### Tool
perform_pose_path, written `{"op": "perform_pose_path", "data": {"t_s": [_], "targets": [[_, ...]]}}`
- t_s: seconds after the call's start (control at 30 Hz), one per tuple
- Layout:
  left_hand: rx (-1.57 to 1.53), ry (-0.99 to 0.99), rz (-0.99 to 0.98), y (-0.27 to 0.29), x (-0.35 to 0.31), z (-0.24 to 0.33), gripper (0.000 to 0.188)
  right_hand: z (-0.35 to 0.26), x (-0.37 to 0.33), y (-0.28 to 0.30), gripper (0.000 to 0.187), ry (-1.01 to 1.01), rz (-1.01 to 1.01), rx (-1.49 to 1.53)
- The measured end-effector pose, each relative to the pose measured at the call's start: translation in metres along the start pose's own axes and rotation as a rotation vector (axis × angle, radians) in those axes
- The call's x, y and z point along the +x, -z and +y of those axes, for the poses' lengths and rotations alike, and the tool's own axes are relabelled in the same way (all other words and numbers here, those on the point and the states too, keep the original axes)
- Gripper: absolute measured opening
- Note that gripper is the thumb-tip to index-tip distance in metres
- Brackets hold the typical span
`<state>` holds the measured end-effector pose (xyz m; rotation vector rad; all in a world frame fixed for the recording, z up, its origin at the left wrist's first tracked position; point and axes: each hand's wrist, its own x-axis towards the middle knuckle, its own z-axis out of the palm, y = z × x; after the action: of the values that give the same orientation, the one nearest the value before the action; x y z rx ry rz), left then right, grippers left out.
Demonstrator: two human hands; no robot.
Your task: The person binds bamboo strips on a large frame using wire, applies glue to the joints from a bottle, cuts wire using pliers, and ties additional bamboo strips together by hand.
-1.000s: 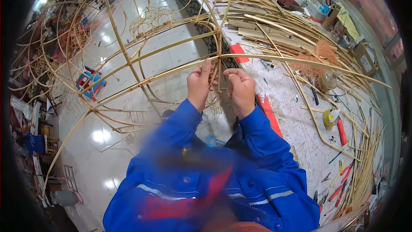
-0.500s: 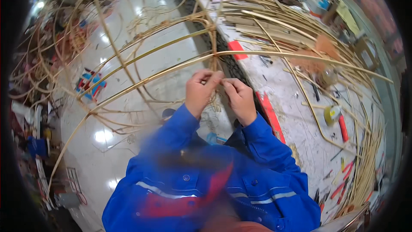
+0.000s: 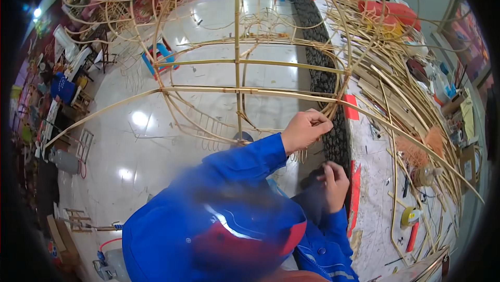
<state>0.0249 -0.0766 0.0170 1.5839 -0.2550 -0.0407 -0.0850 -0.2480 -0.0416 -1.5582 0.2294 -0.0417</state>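
A large frame of bent bamboo strips (image 3: 238, 32) stands in front of me, with a long pale bamboo strip (image 3: 203, 89) running crosswise along its near side. Just below the right-hand joint of that strip, my left hand (image 3: 306, 132) is closed, thumb and fingertips pressed together. Whatever is in the pinch is too small to make out. My right hand (image 3: 337, 185) is lower and nearer my body, beside the table's edge. Its fingers are curled in, and I cannot see what they hold, if anything.
On the right, a long table (image 3: 372, 198) bears many bamboo strips, a red mesh-like bundle (image 3: 435, 141), a jar (image 3: 423, 176) and a yellow tape roll (image 3: 410, 217). A blue-and-red stool (image 3: 161, 58) stands on the tiled floor. A gas cylinder (image 3: 65, 161) is at left.
My hands, together near the joint before, have separated. The right one has dropped back toward my body; the left remains near the joint. The view has turned, shifting the frame across it.
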Motion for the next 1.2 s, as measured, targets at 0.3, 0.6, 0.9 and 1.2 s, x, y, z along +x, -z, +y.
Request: {"op": "perform_pose_path", "data": {"t_s": [0.3,0.6,0.9,1.2], "targets": [[-0.090,0.078,-0.054,0.001,-0.001,-0.004,0.021,0.059,-0.068,0.065,0.026,-0.216,0.198,-0.043],[0.077,0.147,-0.060,0.001,0.004,0.004,0.023,0.033,-0.063,0.059,0.025,-0.258,0.254,-0.023],[0.017,0.144,-0.125,0.000,0.006,-0.006,0.024,0.025,-0.083,0.074,0.026,-0.193,0.290,-0.045],[0.114,0.174,-0.182,0.016,0.015,-0.011,0.025,0.000,-0.122,0.129,0.021,-0.219,0.508,-0.222]]}}
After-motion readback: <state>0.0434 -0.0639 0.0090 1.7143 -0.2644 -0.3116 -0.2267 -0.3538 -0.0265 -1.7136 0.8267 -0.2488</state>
